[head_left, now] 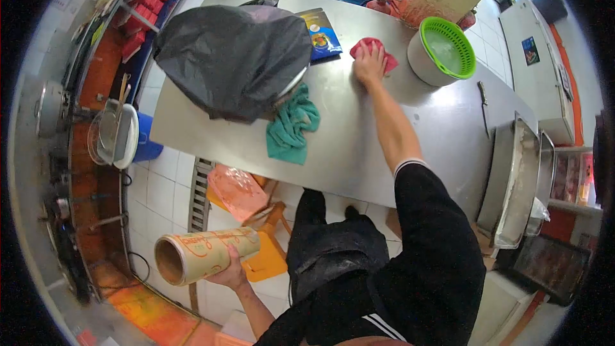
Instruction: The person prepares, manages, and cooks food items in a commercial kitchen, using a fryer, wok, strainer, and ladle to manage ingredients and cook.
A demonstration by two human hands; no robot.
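My left hand grips a large roll of plastic wrap with orange print, held out beyond the near edge of the table. The roll's hollow cardboard core faces left. My right arm reaches across the steel table, and my right hand presses a red cloth against its top, fingers over the fabric. A blue and yellow packet lies left of that cloth. To its right stands a white bucket with a green strainer basket in it.
A black plastic bag covers something bulky at the table's left, with a green towel beside it. A knife and metal trays are at the right. Below the table's near edge are a pink tray and a yellow stool.
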